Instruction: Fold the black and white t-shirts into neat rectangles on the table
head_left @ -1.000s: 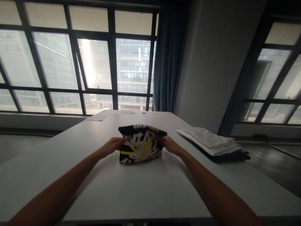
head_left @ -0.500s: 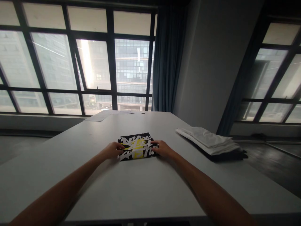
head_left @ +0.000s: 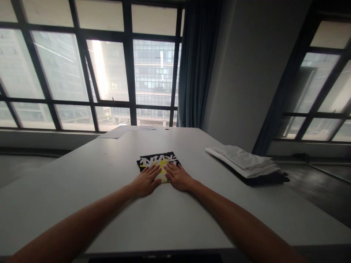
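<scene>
The folded black item [head_left: 157, 159], printed in white and yellow, lay flat on the counter [head_left: 159, 219] under both hands. The left hand [head_left: 144, 180] and right hand [head_left: 179, 178] lay palm-down over its near part, fingers extended and slightly spread, gripping nothing. Its far part showed beyond the fingertips, with a strip between the hands. Most of its near side was covered; the broken lettering was hard to read. The forearms [head_left: 90, 215] were cut off at the bottom.

The fingers [head_left: 151, 172] hide much of the near side of the printed black item [head_left: 159, 159] (print and all).
</scene>
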Motion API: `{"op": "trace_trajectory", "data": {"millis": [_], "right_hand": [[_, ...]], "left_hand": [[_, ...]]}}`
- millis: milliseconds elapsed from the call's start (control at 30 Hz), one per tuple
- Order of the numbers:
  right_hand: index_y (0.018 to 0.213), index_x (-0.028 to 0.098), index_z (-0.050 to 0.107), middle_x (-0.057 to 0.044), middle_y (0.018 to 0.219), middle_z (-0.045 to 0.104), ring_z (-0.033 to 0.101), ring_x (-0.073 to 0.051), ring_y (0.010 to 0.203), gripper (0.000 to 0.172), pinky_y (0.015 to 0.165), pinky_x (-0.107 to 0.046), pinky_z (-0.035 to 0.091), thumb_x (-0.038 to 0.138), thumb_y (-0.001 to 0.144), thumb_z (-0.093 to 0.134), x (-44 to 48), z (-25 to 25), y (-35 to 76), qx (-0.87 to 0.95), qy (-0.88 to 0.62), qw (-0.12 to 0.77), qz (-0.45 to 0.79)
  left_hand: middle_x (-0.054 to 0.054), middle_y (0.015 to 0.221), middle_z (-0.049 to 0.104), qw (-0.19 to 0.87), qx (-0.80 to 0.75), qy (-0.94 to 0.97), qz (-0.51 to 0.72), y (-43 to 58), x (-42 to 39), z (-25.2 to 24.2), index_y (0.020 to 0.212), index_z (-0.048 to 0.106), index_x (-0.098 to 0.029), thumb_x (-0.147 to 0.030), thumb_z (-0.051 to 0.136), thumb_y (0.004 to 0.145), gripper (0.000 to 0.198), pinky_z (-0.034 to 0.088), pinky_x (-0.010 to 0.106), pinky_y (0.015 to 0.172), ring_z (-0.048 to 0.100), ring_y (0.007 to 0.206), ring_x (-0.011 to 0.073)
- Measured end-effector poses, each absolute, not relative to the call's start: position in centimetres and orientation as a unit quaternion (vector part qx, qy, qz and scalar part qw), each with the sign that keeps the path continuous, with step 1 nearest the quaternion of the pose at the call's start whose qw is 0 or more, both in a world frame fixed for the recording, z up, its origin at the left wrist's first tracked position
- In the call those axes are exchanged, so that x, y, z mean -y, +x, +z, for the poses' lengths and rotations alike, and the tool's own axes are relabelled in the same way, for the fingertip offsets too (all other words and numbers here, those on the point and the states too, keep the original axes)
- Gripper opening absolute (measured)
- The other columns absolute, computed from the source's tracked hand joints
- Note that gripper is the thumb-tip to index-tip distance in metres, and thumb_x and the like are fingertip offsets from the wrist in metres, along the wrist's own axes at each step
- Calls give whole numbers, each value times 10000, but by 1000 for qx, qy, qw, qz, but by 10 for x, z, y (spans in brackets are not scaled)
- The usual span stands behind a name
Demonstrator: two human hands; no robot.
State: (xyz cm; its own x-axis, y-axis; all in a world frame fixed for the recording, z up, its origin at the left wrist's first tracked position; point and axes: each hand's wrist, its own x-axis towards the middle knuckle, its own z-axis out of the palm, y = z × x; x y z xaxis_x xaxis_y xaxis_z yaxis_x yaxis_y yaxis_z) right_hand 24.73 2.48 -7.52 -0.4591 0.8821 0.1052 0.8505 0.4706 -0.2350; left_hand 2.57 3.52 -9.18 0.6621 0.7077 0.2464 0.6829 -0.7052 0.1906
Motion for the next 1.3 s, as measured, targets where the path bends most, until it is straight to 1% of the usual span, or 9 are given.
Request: {"op": "trace_trajectory", "data": {"millis": [267,467,567,633,733,867,967,1067,1300], "right_hand": [[1558,192,303,-86,1630,211,146,-262,1514,621,1211,-534,101,498,1023,221,-27,-72,251,850,-507,96,107],[1540,174,345,-101,1619,257,180,-266,1506,623,1210,-530,116,506,1021,249,-23,-70,252,845,-511,116,108],[1533,188,360,-101,1614,274,189,-266,1503,613,1209,-534,112,511,1021,262,-23,-70,254,840,-518,121,108],[1529,201,370,-99,1613,278,193,-267,1501,608,1207,-534,114,517,1019,275,-22,-70,254,839,-519,122,106],[1529,202,369,-100,1614,277,200,-269,1499,609,1203,-537,127,520,1014,295,-22,-69,255,840,-519,119,104],[1525,210,377,-105,1608,292,225,-266,1491,608,1200,-528,146,523,1007,319,-23,-70,257,840,-517,122,108],[1520,213,387,-104,1605,301,231,-267,1488,606,1199,-519,157,525,1003,328,-25,-72,258,843,-513,126,105],[1520,214,386,-105,1605,300,231,-270,1488,610,1198,-528,158,528,1000,335,-25,-71,259,842,-513,127,107],[1514,208,396,-113,1598,315,245,-269,1483,606,1195,-515,180,518,995,354,-22,-67,261,845,-509,126,106]], "left_hand": [[105,1608,285,105,-431,882,161,14,-51,-95,1527,384,-189,-620,293,977,704,127,462,1222,179,1509,275],[99,1637,185,114,-551,816,134,-3,-66,-92,1540,343,-237,-662,342,940,736,64,562,1198,109,1521,296],[120,1643,166,98,-604,778,145,-8,-71,-93,1543,337,-210,-680,413,900,800,78,572,1190,92,1518,333],[156,1620,250,81,-624,756,184,-12,-75,-92,1519,381,-189,-669,443,891,793,120,553,1187,190,1499,345],[168,1464,519,108,-638,716,260,-18,-88,-84,1386,551,-187,-611,496,887,657,269,463,1148,441,1372,333],[130,1170,722,181,-653,674,295,-24,-111,-68,1165,691,-184,-507,626,832,468,462,342,955,645,1118,294],[118,1059,752,208,-671,644,303,-19,-129,-60,1048,717,-176,-428,720,761,382,508,305,820,692,991,273],[133,1015,751,227,-685,616,317,-9,-142,-56,1034,704,-150,-351,777,692,403,518,296,730,706,914,266],[108,999,740,232,-678,601,354,4,-154,-48,1031,692,-169,-153,778,586,454,523,289,718,685,945,265]]}}
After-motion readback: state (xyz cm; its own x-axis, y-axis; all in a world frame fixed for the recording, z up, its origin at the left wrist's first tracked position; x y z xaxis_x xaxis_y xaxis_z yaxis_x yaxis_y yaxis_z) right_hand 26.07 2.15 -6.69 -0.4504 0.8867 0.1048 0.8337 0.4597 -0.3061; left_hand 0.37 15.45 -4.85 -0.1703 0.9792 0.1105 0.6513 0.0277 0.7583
